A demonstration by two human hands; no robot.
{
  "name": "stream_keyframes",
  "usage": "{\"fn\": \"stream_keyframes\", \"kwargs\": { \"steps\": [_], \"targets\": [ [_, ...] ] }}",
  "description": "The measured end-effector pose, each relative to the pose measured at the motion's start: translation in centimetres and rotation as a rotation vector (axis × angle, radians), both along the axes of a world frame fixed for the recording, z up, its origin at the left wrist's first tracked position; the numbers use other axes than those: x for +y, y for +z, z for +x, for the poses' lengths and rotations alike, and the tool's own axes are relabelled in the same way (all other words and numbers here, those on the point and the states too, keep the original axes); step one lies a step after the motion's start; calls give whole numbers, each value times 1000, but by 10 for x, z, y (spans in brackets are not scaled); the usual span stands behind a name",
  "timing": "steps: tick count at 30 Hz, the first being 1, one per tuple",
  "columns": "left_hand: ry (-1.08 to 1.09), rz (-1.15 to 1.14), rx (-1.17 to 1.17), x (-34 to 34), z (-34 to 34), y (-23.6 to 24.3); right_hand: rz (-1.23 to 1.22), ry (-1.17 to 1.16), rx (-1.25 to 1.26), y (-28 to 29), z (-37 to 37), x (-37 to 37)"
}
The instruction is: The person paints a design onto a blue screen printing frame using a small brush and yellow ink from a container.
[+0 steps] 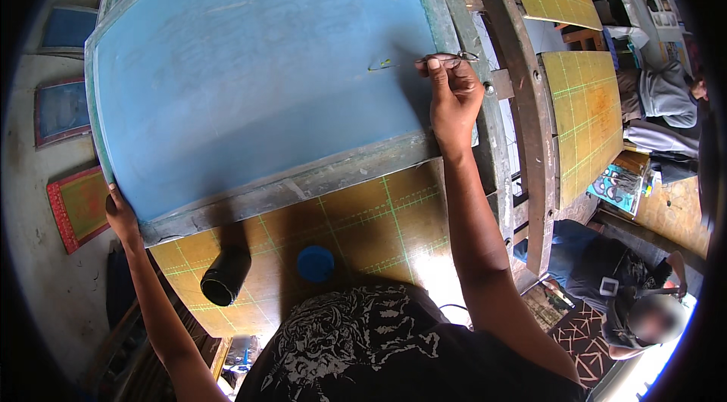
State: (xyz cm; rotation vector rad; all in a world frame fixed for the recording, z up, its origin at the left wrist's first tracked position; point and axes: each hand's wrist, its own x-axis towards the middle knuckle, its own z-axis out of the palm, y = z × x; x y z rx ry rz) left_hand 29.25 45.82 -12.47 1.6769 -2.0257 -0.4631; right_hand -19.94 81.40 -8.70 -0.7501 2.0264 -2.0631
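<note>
A large silk-screen frame [326,175] with pale blue mesh [265,69] lies over a yellow-brown board [363,213] marked with green grid lines. My left hand [123,216] grips the frame's near left corner, its fingers partly hidden by the edge. Over the right side of the mesh, my right hand [456,103] pinches a thin dark tool [454,58] whose exact kind I cannot make out. Left of its tip, a small yellow-green mark [381,65] shows on the blue. A dark jar [226,277] and a round blue lid [315,263] sit on the board close to me.
Metal rails [522,99] run along the frame's right side, with more gridded boards [583,107] beyond. Smaller framed screens [64,110] lean at the left wall. At the lower right is another person [606,281]; a further person in grey [666,95] is at the far right.
</note>
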Motion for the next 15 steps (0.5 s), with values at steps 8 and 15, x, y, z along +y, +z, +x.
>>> {"fn": "stream_keyframes", "kwargs": {
  "steps": [8,15],
  "targets": [
    [42,33,-30,-3,4,-2,21,-12,2,0,0,-1],
    [16,17,-20,0,0,1,23,-2,16,0,0,0]
  ]
}}
